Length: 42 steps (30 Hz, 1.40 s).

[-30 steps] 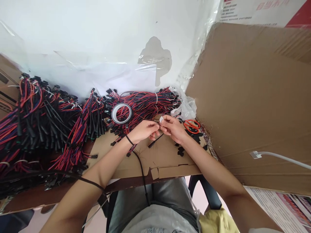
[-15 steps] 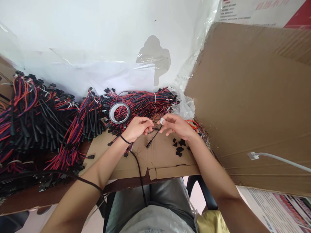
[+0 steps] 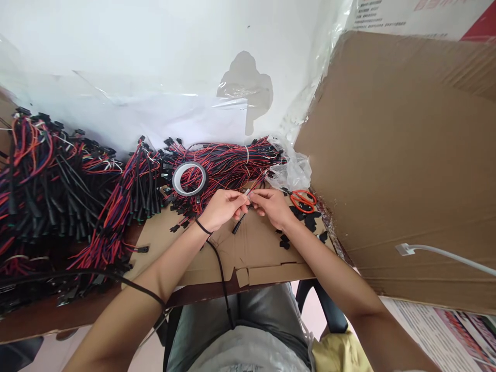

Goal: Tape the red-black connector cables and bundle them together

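My left hand (image 3: pixel 227 207) and my right hand (image 3: pixel 272 206) meet over the cardboard sheet, both with fingers pinched. A small white piece (image 3: pixel 247 191), like a tag or bit of tape, sits between their fingertips. Thin red and dark wires run up beside my right fingertips toward the bundle. Below the fingers a black cable (image 3: pixel 237 226) with a thick plug-like end sticks out; its other end is hidden by my hands. A roll of black tape (image 3: pixel 206 181) lies on wires just beyond my left hand. Orange-handled scissors (image 3: pixel 303 201) lie right of my right hand.
Large bundles of red and black wires (image 3: pixel 50 181) with connectors fill the left. Another tied wire bundle (image 3: pixel 232 163) lies behind my hands, beside a clear plastic bag (image 3: pixel 292 170). Black scraps (image 3: pixel 284 241) lie on the cardboard sheet (image 3: pixel 217 266). A tall cardboard panel (image 3: pixel 387 155) walls the right.
My right hand has moved left and closed in against my left hand. The white piece, earlier on a right finger, is now between both hands' fingertips. The scissors handles show more fully.
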Each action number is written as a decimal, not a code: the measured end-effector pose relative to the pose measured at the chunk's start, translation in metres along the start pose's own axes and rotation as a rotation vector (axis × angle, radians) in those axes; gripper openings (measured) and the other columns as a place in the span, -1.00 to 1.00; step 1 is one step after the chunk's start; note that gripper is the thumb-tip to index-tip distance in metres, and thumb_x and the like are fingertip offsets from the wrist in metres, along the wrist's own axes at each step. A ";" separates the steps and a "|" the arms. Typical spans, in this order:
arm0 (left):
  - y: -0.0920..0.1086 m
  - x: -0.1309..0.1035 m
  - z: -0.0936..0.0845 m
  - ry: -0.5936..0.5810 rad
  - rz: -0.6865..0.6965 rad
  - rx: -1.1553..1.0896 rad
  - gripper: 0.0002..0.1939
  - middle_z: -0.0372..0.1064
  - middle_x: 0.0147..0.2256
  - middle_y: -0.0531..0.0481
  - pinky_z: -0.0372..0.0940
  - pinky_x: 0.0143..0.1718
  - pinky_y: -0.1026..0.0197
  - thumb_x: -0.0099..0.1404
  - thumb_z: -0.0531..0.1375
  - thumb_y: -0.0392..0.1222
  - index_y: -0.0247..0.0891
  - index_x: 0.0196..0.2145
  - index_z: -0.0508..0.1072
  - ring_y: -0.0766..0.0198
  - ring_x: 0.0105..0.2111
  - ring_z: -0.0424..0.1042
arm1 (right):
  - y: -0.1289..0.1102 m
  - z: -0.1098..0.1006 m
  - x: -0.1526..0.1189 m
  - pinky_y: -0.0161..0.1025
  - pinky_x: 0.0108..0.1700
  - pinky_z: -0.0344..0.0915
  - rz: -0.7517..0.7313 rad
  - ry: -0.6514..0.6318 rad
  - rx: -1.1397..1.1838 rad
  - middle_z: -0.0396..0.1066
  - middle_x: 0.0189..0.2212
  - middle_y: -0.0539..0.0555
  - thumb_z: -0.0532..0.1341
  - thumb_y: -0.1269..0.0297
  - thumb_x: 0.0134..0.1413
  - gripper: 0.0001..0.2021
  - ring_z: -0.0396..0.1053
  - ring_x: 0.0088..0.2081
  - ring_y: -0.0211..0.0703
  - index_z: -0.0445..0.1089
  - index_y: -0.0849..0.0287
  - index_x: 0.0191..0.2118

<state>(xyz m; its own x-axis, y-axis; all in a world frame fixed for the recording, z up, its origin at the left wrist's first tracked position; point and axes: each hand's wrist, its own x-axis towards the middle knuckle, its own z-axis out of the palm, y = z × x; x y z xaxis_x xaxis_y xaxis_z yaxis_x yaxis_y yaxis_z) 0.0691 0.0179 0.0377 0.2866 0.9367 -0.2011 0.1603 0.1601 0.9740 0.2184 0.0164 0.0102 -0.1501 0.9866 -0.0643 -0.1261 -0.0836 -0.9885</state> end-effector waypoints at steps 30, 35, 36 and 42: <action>-0.008 0.002 -0.013 -0.096 0.047 -0.038 -0.79 0.40 -0.58 -0.02 0.11 -0.71 0.39 0.11 0.29 -0.14 -0.40 -0.48 0.50 0.51 -0.69 0.09 | -0.002 -0.040 0.005 -0.24 -0.28 0.23 -0.951 0.043 -1.337 0.45 -0.06 0.08 0.06 0.37 0.27 -0.71 0.29 -0.20 -0.14 0.47 0.00 -0.05; -0.008 0.003 -0.019 -0.186 0.061 0.036 -0.71 0.45 -0.54 -0.06 0.23 -0.66 0.37 0.11 0.31 -0.05 -0.40 -0.46 0.54 0.49 -0.68 0.18 | 0.000 -0.041 0.006 -0.24 -0.35 0.16 -0.938 0.032 -1.328 0.49 -0.28 0.08 -0.01 0.38 0.30 -0.68 0.24 -0.27 -0.14 0.51 0.06 -0.16; -0.008 0.003 -0.020 -0.196 0.029 0.015 -0.70 0.48 -0.49 -0.09 0.30 -0.60 0.35 0.09 0.33 -0.05 -0.40 -0.42 0.55 0.46 -0.64 0.25 | 0.000 -0.041 0.007 -0.23 -0.34 0.17 -0.947 0.026 -1.314 0.49 -0.28 0.09 -0.02 0.37 0.30 -0.67 0.24 -0.27 -0.14 0.51 0.07 -0.17; -0.004 0.009 -0.018 -0.134 -0.184 -0.266 -0.75 0.53 -0.34 -0.19 0.46 -0.39 0.23 0.10 0.33 -0.13 -0.40 -0.36 0.53 0.27 -0.41 0.49 | -0.002 -0.039 0.005 -0.22 -0.29 0.17 -1.019 0.005 -1.245 0.49 -0.28 0.09 -0.06 0.41 0.31 -0.64 0.26 -0.27 -0.16 0.50 0.11 -0.22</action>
<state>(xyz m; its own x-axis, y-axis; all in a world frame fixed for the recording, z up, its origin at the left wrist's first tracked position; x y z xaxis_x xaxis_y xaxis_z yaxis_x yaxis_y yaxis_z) 0.0543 0.0314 0.0342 0.4001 0.8382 -0.3706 -0.0259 0.4146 0.9097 0.2562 0.0273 0.0061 -0.5036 0.5576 0.6599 0.6703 0.7341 -0.1087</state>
